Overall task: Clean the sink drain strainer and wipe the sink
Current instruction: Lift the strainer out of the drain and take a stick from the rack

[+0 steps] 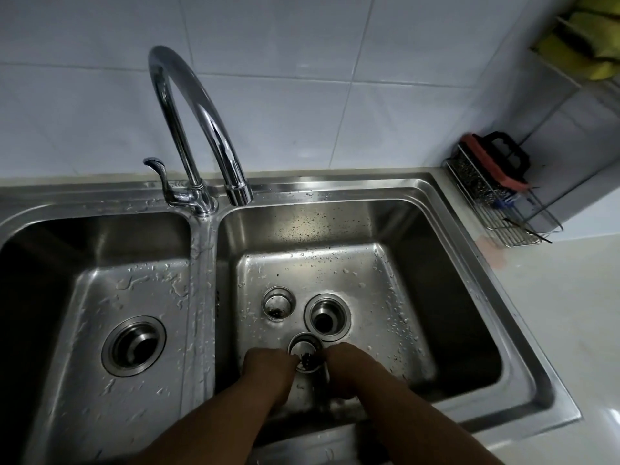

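Reaching down into the right basin of a double steel sink (469,283), both hands meet low at its near side. The left hand (268,367) and right hand (349,367) each have a grip closed on the rim of a strainer (306,354) held between them, dark bits of grime sitting in its near part. Just beyond it the drain hole (327,317) lies open, and a second strainer cup (278,303) rests on the wet basin floor just left of that hole. The far and right parts of this basin floor are bare apart from water drops. The tap (201,122) arches over the divider, its spout above the basin's far edge. On the surface (553,313) to the right, a wire rack (500,203) stands against the wall holding a scrubber (496,162).
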{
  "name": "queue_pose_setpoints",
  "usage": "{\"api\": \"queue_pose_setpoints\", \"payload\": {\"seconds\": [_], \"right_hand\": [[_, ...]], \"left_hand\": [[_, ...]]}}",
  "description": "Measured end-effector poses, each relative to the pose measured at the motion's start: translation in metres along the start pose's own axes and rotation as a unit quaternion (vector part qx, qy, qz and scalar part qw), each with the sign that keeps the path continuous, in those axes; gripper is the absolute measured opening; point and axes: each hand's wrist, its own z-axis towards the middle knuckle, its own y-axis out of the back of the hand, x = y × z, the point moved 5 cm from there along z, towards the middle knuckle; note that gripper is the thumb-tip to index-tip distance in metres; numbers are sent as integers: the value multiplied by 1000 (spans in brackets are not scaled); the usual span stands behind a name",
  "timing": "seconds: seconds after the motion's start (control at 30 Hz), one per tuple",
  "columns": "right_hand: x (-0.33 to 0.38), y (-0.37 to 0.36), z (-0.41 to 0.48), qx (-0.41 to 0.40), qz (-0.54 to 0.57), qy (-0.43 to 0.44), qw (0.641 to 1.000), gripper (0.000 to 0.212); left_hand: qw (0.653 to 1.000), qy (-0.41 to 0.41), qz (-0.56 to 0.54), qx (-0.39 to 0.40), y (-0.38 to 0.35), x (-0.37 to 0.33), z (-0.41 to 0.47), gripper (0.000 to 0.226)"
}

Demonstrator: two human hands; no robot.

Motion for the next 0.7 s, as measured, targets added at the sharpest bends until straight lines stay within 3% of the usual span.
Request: {"api": "queue_pose_setpoints", "payload": {"seconds": [0.27,0.5,0.7], "right_hand": [[0,49,-34,-69,25,-33,997,69],[18,107,-93,-160,3,-49,986,56],[14,131,-162,-222,70,-82,969,69]], "left_hand": [[999,-13,-21,-37,58,9,-24,56],[994,-42,-8,-100,129,5,-69,64],[985,-93,-4,-145,169,-6,-108,61]]}}
